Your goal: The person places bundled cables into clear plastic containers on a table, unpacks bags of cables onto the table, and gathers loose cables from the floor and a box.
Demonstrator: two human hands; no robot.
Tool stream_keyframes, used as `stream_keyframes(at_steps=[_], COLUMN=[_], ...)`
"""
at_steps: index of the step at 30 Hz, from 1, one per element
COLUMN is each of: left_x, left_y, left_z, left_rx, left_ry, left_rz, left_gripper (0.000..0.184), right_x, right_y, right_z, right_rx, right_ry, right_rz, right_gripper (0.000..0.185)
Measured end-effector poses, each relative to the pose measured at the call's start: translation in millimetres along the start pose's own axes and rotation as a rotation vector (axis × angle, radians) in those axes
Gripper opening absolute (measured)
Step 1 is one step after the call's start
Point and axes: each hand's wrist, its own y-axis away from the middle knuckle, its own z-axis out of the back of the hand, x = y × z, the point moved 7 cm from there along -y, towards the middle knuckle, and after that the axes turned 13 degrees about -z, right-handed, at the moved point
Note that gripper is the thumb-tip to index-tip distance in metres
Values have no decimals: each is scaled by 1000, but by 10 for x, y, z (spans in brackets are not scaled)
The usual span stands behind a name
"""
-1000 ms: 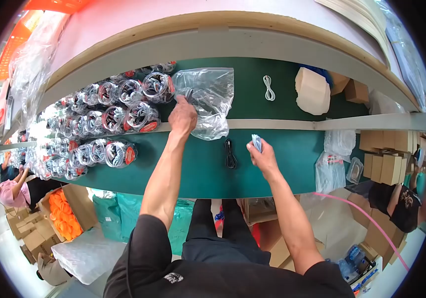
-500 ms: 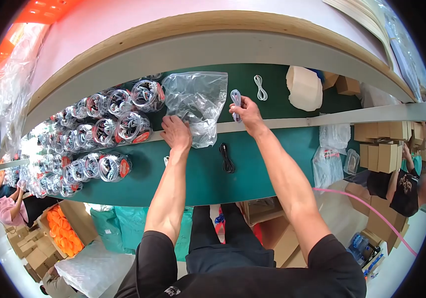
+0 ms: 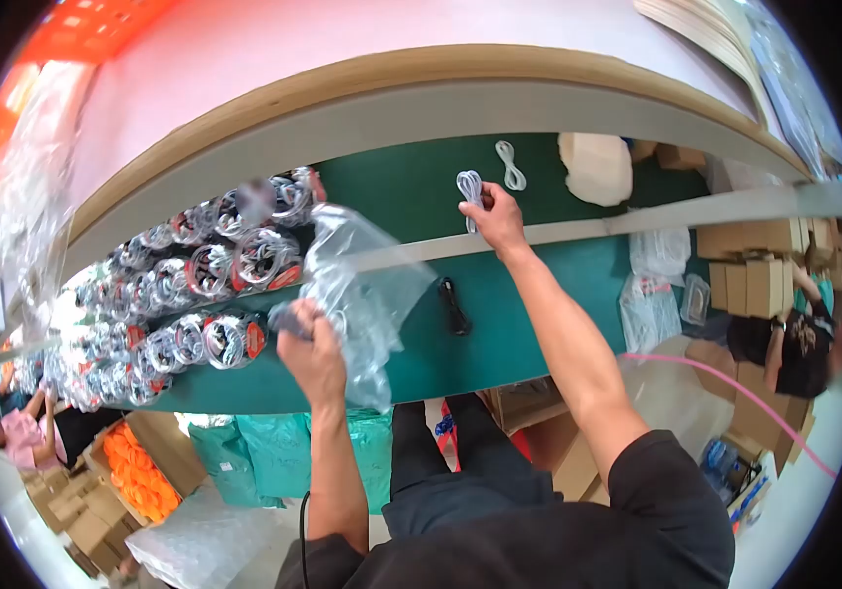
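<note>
My left hand (image 3: 314,355) is closed on the clear plastic bag (image 3: 357,285), which hangs crumpled and blurred over the green table (image 3: 406,358). Something grey shows at my left fingertips, too smeared to make out. My right hand (image 3: 492,216) pinches a light grey coiled cable (image 3: 470,196) above the metal bar. A white coiled cable (image 3: 510,166) lies on the green surface just beyond it. Between my hands rests a black coiled cable (image 3: 454,305). Rows of clear round jars (image 3: 233,340) with cables inside stand left of the bag.
A metal bar (image 3: 578,230) crosses the table, and a wooden-edged shelf (image 3: 440,57) spans above. Small cardboard boxes (image 3: 757,287) and plastic packs (image 3: 649,304) are at the right. People (image 3: 33,427) are at both far sides. Below the table are green bags (image 3: 278,456).
The bag has been lifted and drawn toward me by my left hand, which has closed on it. My right hand has risen with the grey cable from its lower position a second ago.
</note>
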Motion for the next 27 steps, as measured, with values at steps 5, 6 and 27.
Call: stream_keyframes(at_steps=[5,6,27], left_x=[-487,-561,-401], left_y=[442,483,993], left_z=[272,330,414], left_rx=[-64,-104,-81], left_ry=[112,134,198], left_rz=[-47,-36,-12], left_gripper=[22,23,29], right_x=[-1342,-1400,-745], right_y=[1101,1250,1838], right_z=[1354,1530,-378], right_rx=[-262,-284,16], right_ry=[19,100,543], right_rz=[-19,-102,188], right_gripper=[59,58,50])
